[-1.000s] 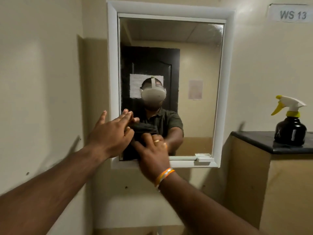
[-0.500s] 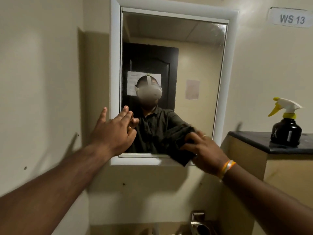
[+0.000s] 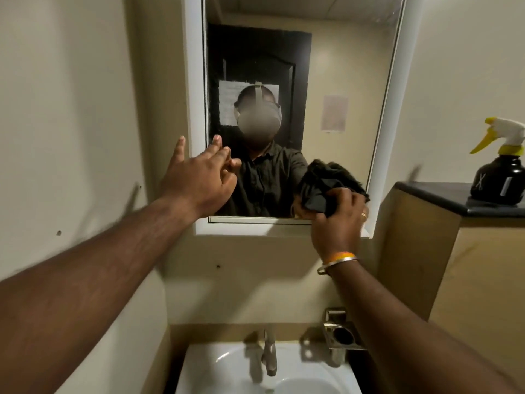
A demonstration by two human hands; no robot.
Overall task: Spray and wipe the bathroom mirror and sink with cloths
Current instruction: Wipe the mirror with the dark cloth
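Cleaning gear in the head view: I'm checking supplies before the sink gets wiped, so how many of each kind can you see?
Dark cloth, bunched in the right hand at the mirror's lower right: 1
Spray bottle on the dark ledge: 1
Total: 2

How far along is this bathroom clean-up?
Spraying looks done: the spray bottle stands parked on the ledge. In hand: the right hand presses a dark cloth to the mirror at its lower right corner; the left hand is open, empty. Left: the sink below, untouched.
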